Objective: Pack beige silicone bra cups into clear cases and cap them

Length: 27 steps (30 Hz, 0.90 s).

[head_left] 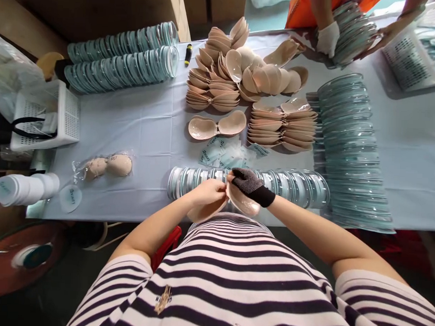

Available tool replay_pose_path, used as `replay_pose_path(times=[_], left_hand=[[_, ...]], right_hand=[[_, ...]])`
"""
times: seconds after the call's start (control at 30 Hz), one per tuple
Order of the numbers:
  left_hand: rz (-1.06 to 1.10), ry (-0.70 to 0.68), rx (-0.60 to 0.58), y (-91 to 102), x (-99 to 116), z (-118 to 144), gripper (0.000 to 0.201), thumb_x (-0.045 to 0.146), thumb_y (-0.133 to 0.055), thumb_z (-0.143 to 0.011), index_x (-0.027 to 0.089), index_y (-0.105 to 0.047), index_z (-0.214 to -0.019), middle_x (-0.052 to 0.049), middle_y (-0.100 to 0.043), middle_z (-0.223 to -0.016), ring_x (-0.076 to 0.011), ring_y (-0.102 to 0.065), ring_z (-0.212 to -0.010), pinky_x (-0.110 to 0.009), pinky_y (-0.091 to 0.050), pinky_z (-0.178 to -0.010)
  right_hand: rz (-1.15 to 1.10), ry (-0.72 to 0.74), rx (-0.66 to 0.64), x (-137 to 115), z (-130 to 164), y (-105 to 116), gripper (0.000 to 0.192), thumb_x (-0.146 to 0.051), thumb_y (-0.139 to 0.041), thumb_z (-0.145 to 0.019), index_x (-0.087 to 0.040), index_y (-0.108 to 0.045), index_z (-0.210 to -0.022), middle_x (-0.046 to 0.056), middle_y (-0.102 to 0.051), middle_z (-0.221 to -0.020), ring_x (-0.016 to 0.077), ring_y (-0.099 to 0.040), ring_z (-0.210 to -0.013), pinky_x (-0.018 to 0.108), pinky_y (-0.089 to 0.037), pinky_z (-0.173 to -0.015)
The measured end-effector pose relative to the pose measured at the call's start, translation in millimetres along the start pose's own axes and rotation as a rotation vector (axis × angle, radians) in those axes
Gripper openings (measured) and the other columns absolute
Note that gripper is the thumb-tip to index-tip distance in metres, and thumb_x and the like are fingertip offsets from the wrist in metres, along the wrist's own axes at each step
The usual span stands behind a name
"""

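Observation:
A beige adhesive bra [243,202] is held close to my body at the table's front edge, one cup to each side. My bare left hand [212,190] pinches it near the middle, over the left cup. My right hand [247,182], in a black dotted glove, closes on the inner edge of the right cup. The fingers hide the join between the cups. Just beyond my hands lies a row of clear round packs [295,187], and behind it a heap of small printed sachets [225,153]. Another beige bra [217,126] lies flat farther back.
Stacked bras [283,125] and a looser pile [213,91] fill the table's middle. Nested clear trays [356,153] stand at right, more round packs [121,67] at back left. White baskets [70,112] sit at both sides. A co-worker's gloved hand [328,39] holds trays.

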<state>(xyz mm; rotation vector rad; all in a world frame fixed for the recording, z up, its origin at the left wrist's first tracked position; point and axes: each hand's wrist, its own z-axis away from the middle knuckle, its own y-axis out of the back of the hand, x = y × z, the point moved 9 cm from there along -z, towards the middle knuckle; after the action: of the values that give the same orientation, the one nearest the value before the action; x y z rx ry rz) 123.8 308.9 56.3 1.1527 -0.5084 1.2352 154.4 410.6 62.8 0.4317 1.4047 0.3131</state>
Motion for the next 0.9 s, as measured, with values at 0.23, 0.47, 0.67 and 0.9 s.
replay_pose_path(times=[0.23, 0.47, 0.67, 0.9], left_hand=[[0.355, -0.012, -0.153, -10.8, 4, -5, 0.031, 0.039, -0.049, -0.090, 0.017, -0.071, -0.084, -0.004, -0.069, -0.092, -0.0170, -0.060, -0.089, -0.028, -0.045, -0.084], [0.096, -0.112, -0.113, -0.5, 27, -3, 0.039, 0.046, -0.055, -0.090, 0.016, -0.066, -0.067, -0.002, -0.058, -0.078, -0.0156, -0.054, -0.079, -0.028, -0.044, -0.077], [0.551, -0.255, -0.201, -8.3, 36, -5, 0.036, 0.049, -0.068, -0.083, 0.016, -0.074, -0.072, -0.004, -0.057, -0.081, -0.0163, -0.055, -0.082, -0.029, -0.044, -0.079], [0.955, -0.188, -0.124, -30.8, 16, -22, 0.037, 0.053, -0.080, -0.070, 0.017, -0.074, -0.064, -0.005, -0.056, -0.077, -0.0157, -0.054, -0.078, -0.028, -0.044, -0.072]], right_hand=[[0.126, 0.020, -0.024, 0, -6, 36, 0.020, -0.031, -0.053, -0.086, -0.016, -0.067, -0.086, 0.008, -0.072, -0.089, 0.0188, -0.063, -0.082, 0.029, -0.047, -0.078], [-0.180, 0.024, -0.602, -9, 17, -9, 0.038, -0.049, -0.058, -0.086, -0.012, -0.069, -0.083, 0.001, -0.063, -0.071, 0.0122, -0.052, -0.065, 0.023, -0.042, -0.059], [-0.372, 0.071, -0.552, -8, 12, -7, 0.042, -0.053, -0.072, -0.077, -0.010, -0.070, -0.077, 0.001, -0.064, -0.068, 0.0127, -0.055, -0.066, 0.024, -0.044, -0.062], [-0.325, 0.062, -0.429, -4, 11, 10, 0.045, -0.056, -0.072, -0.078, -0.012, -0.067, -0.070, 0.001, -0.062, -0.064, 0.0124, -0.054, -0.062, 0.025, -0.043, -0.059]])
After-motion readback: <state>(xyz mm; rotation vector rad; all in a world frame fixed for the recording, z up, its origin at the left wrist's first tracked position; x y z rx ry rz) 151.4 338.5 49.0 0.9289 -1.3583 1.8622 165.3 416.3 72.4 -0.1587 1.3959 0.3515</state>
